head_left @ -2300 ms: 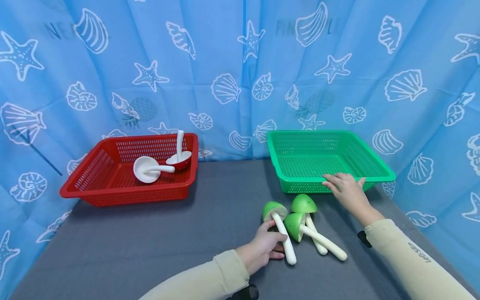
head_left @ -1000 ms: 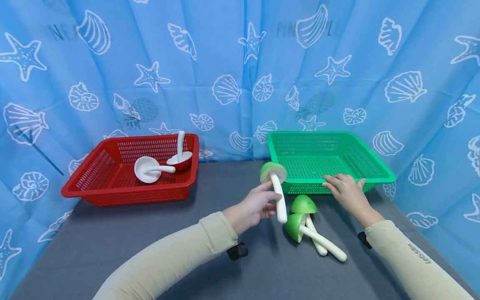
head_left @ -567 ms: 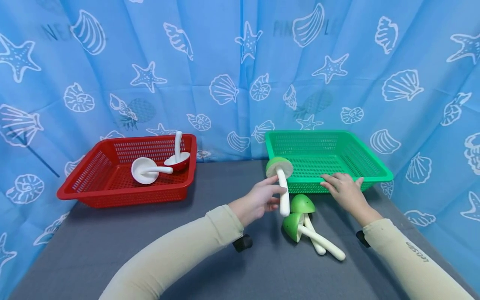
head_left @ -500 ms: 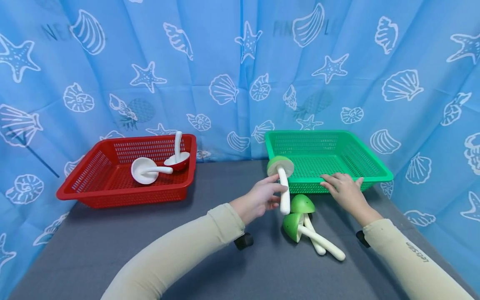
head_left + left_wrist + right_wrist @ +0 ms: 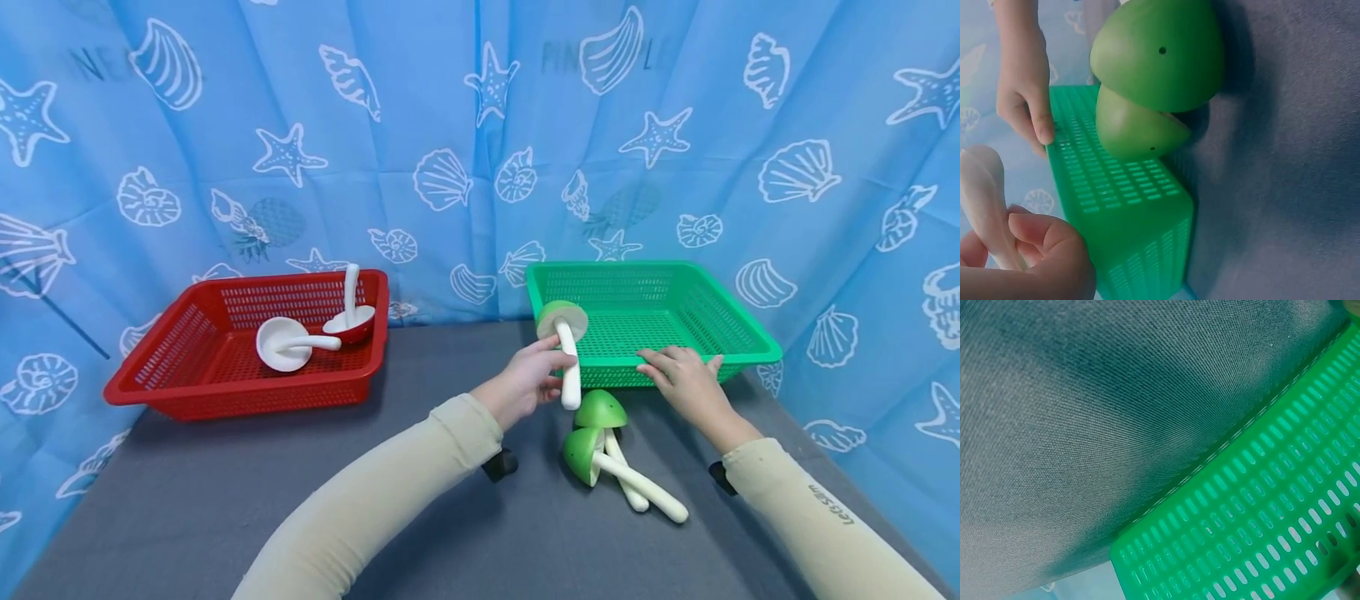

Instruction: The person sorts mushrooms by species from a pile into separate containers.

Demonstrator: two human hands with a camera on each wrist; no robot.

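In the head view my left hand [image 5: 528,379] pinches the white handle of a green ladle [image 5: 572,371]. This ladle is held up with its cap-like bowl over the left front corner of the green basket [image 5: 555,367]. My right hand [image 5: 690,392] holds the basket's near rim, thumb outside and fingers over it. Two more green ladles lie on the table before the basket, a front ladle [image 5: 641,483] crossing a rear ladle [image 5: 602,410]. In the left wrist view the held handle [image 5: 985,200] shows, its bowl out of frame. The right wrist view shows the basket's slotted wall [image 5: 1247,506].
A red basket [image 5: 247,392] stands at the left, holding two red ladles with white insides: one ladle [image 5: 285,344] lies flat, the other ladle [image 5: 350,321] has its handle up. A grey cloth [image 5: 450,367] covers the table, and a blue curtain [image 5: 450,100] hangs behind.
My left hand has lifted the green ladle off the table and carried it up to the green basket's left front corner. The right hand has stayed on the rim.
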